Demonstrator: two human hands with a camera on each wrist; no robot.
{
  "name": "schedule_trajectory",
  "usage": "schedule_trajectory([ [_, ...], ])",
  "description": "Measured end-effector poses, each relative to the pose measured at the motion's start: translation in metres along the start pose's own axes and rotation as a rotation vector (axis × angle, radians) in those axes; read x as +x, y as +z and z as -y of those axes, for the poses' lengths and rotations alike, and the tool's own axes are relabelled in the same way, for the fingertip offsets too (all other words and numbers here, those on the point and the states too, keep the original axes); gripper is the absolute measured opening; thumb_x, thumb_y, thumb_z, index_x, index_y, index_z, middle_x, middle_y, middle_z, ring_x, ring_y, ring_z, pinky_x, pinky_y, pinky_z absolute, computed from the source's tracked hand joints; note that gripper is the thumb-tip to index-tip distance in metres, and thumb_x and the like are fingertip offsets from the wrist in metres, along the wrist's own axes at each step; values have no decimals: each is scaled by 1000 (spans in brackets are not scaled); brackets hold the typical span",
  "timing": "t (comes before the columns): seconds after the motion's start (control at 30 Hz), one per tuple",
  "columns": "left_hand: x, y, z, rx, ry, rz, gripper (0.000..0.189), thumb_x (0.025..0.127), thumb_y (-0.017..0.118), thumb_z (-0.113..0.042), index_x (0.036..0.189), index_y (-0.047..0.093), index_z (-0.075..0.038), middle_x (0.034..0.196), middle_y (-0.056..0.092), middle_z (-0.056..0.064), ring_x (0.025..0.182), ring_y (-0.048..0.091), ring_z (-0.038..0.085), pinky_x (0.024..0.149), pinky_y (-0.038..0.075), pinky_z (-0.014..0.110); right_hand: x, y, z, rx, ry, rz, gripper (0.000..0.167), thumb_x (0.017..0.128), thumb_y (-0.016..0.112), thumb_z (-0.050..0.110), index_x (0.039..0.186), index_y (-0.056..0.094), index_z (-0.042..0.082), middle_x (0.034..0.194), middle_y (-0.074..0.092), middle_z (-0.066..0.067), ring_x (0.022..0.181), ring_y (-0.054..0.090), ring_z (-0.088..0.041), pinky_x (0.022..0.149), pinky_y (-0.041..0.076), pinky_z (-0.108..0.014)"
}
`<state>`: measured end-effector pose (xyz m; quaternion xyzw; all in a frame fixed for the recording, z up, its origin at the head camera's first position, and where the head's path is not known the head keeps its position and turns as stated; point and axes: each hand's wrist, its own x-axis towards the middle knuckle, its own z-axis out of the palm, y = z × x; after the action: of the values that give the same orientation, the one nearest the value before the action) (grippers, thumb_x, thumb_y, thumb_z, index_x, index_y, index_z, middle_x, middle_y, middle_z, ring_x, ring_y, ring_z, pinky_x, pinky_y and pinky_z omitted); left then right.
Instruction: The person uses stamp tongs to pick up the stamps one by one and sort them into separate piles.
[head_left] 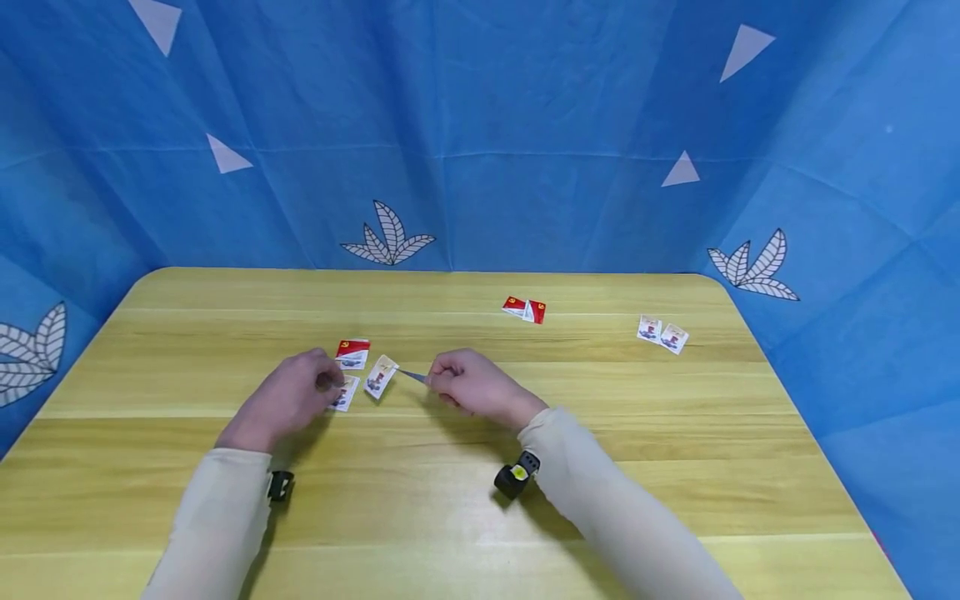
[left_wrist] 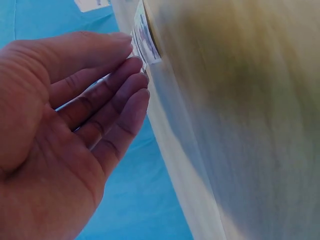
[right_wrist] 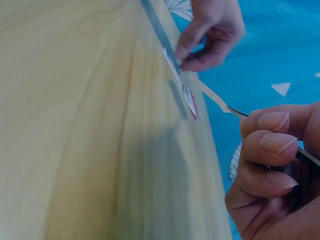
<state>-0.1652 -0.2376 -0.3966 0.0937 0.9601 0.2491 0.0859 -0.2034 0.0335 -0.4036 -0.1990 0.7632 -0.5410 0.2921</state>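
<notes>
Two hands: bare, out over the tabletop point(head_left: 420, 508), both left of or about its middle and closer in than the far edge.
Right hand point(head_left: 472, 383): thumb and fingers pinched around tweezers point(head_left: 412, 377), which point toward the left hand.
Tweezers: slim and dark, the tips meeting the edge of a lifted stamp point(head_left: 380, 377).
Lifted stamp: tilted and bowed, between the two hands, left of the tabletop's middle; I can't tell whether its lower end touches the wood.
Left hand point(head_left: 292, 396): fingers bent, thumb close to the fingertips, a narrow gap at most, right at a low stamp point(head_left: 347, 395); I can't tell whether it grips it.
Low stamp: partly hidden by that hand, just left of the lifted one.
Red stamp point(head_left: 352, 353): flat just beyond the low stamp, toward the far edge.
Red pair point(head_left: 536, 312): near the far edge, right of its middle, overlapping or touching.
Pale pair point(head_left: 649, 329): side by side near the far right corner.
Curtain point(head_left: 540, 100): blue, behind the far edge, with white triangles and leaves.
</notes>
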Motion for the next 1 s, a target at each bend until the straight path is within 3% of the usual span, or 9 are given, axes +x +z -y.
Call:
schedule_trajectory([
  [0.4, 3, 2, -1, 11, 27, 39, 16, 84, 69, 2, 100, 68, 3, 94, 57, 8, 87, 55, 25, 84, 49, 46, -20, -28, -4, 3, -7, -96, 20, 99, 52, 9, 96, 57, -11, 61, 46, -2, 45, 36, -13, 45, 33, -26],
  [1.0, 1, 3, -4, 40, 19, 25, 15, 86, 69, 1, 100, 67, 3, 98, 57, 10, 87, 54, 26, 84, 48, 47, -36, -42, -14, 8, 1, -111, 20, 100, 51, 8, 94, 54, -11, 60, 45, -3, 44, 37, -14, 45, 35, -27],
])
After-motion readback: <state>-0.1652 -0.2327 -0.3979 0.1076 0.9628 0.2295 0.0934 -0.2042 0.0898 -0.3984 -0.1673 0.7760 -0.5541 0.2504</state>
